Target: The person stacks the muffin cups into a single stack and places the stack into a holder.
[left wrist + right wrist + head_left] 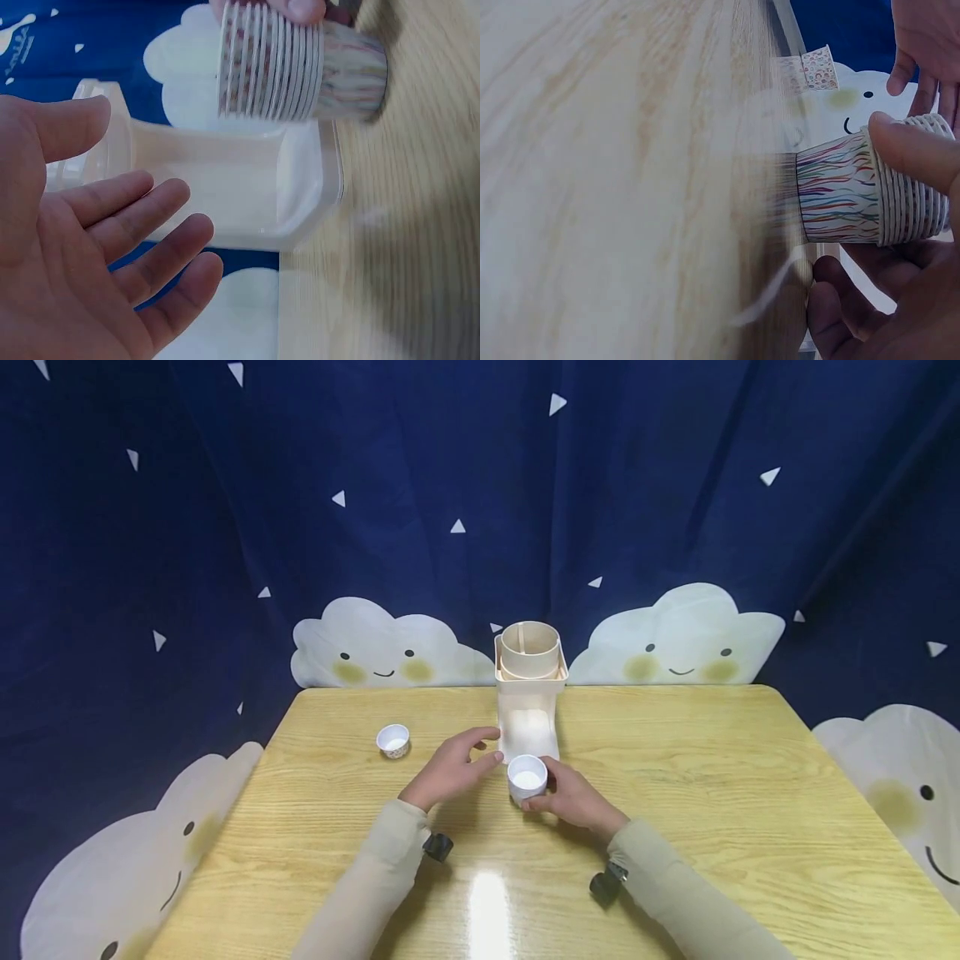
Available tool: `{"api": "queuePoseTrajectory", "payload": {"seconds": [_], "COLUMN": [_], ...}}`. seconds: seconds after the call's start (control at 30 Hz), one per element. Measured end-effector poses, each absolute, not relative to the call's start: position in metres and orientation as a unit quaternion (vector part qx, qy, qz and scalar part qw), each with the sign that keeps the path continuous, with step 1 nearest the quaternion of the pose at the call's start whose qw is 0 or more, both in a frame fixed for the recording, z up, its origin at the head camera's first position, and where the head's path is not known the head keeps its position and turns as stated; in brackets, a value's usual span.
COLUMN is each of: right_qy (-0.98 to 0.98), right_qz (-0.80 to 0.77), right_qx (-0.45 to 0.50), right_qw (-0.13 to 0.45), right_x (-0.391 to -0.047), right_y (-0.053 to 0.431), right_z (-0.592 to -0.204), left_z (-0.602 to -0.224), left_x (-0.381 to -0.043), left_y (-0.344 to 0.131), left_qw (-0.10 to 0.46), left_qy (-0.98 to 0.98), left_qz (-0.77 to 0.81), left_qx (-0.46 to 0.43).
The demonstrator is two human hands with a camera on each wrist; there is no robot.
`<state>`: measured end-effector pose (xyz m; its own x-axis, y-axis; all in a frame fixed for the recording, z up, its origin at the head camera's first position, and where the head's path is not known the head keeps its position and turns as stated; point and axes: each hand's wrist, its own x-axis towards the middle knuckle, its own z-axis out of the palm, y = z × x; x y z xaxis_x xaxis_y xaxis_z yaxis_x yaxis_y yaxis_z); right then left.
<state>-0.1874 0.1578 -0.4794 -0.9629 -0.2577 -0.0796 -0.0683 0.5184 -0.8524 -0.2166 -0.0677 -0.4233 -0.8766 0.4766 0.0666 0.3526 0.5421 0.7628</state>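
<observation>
My right hand (573, 797) grips a stack of nested paper cups (527, 779) in front of the dispenser. Coloured wavy lines mark the lowest cup of the stack (838, 191), and its base is at or just over the tabletop. To the left, my left hand (457, 768) is held with fingers apart, palm toward the stack and holding nothing; the left wrist view shows its spread fingers (161, 262). Behind the cups stands a cream plastic cup dispenser (528, 693) with a round tube at its top. A single patterned paper cup (393, 741) stands upright farther left.
The wooden table (712, 793) has a glossy light reflection near its front. A dark blue curtain (480, 485) with white triangles and smiling clouds hangs behind and at both sides. Each wrist carries a small black camera (438, 846).
</observation>
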Motion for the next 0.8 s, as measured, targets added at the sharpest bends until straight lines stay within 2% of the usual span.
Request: {"api": "queuePoseTrajectory", "payload": {"seconds": [0.33, 0.8], "right_qy": [0.867, 0.867], "right_qz": [-0.481, -0.476], "right_qx": [-0.096, -0.109], "right_qw": [0.095, 0.096], "right_x": [-0.188, -0.190], "right_y": [0.158, 0.162], "right_z": [-0.482, -0.482], "left_z": [-0.421, -0.419], "left_x": [-0.226, -0.247], "left_y": [-0.100, -0.150], "left_qw": [0.046, 0.049], "left_qy": [0.888, 0.914], "left_qz": [0.414, 0.367], "left_qx": [0.195, 0.166]}}
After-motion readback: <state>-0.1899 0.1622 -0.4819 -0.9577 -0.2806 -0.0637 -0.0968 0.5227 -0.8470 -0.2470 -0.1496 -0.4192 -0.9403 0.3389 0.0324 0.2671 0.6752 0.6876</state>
